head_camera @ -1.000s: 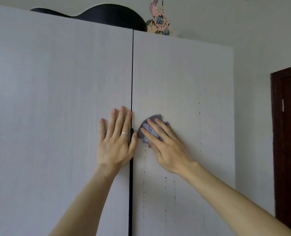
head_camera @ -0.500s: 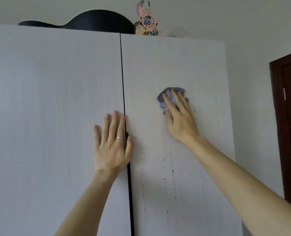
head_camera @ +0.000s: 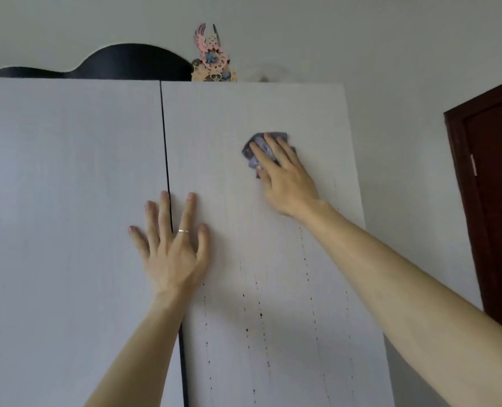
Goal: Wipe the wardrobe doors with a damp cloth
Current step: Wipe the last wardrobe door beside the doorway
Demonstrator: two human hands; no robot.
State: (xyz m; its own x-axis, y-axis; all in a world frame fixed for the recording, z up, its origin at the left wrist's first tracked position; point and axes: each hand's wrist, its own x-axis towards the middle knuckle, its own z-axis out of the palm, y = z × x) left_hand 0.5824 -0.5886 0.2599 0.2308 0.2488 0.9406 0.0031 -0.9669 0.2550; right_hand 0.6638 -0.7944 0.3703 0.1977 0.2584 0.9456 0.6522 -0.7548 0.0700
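Up and to the right is where the right hand has travelled over the last second, from beside the gap to high on the right door, carrying the cloth with it. Its fingers lie nearly straight and flat, pressing the bunched cloth against the panel rather than clutching it. Meanwhile the left hand has slid across, so its spread, straight fingers now straddle the gap, bracing both doors and holding nothing. Lines of dark drips run down the panel below the wiped patch. Since only flat pressure keeps the cloth in place, a quick stroke could let it slip out and fall. The drips, if left, may dry into streaks. Reaching higher risks brushing the ornament perched on top. The left door shows no drips, so I judge it not yet wiped.
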